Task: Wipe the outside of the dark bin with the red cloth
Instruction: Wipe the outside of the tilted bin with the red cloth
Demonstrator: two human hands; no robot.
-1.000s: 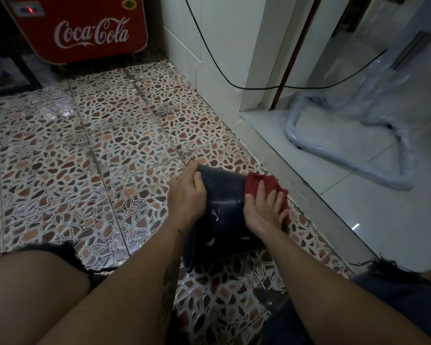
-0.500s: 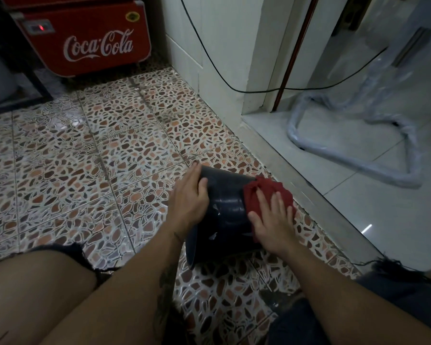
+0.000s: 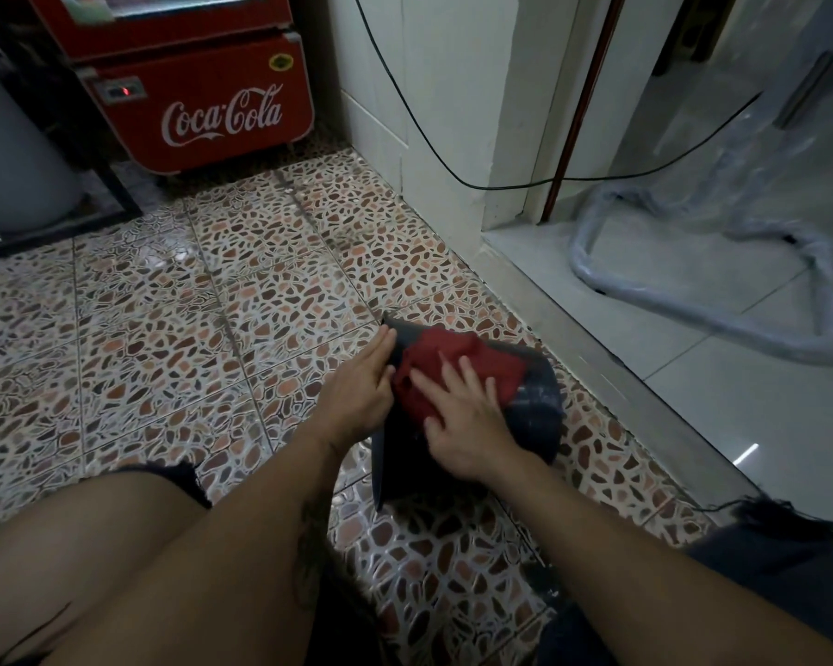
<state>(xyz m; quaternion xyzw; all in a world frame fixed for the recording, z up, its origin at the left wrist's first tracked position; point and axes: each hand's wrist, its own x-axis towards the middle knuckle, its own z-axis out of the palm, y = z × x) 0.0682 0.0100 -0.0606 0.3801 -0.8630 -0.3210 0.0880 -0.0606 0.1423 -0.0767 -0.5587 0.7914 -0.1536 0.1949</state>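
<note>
The dark bin (image 3: 535, 401) lies on its side on the pebble-patterned floor tiles, its rim toward me. My left hand (image 3: 359, 391) rests flat against the bin's left side and holds it steady. The red cloth (image 3: 446, 365) is spread over the bin's upper side. My right hand (image 3: 458, 423) presses down on the cloth with fingers spread, covering its near part. The bin's inside is hidden.
A red Coca-Cola cooler (image 3: 203, 103) stands at the back left, a grey rounded object (image 3: 15, 170) beside it. A white wall corner (image 3: 429, 113) with a black cable (image 3: 453, 177) is behind. A metal threshold (image 3: 621, 382) leads right to pale tiles with a wrapped tube frame (image 3: 693, 300). My legs frame the foreground.
My right hand has slid the red cloth from the bin's right side leftward across its top, close to my left hand. The bin has stayed on its side; the view has tilted up.
</note>
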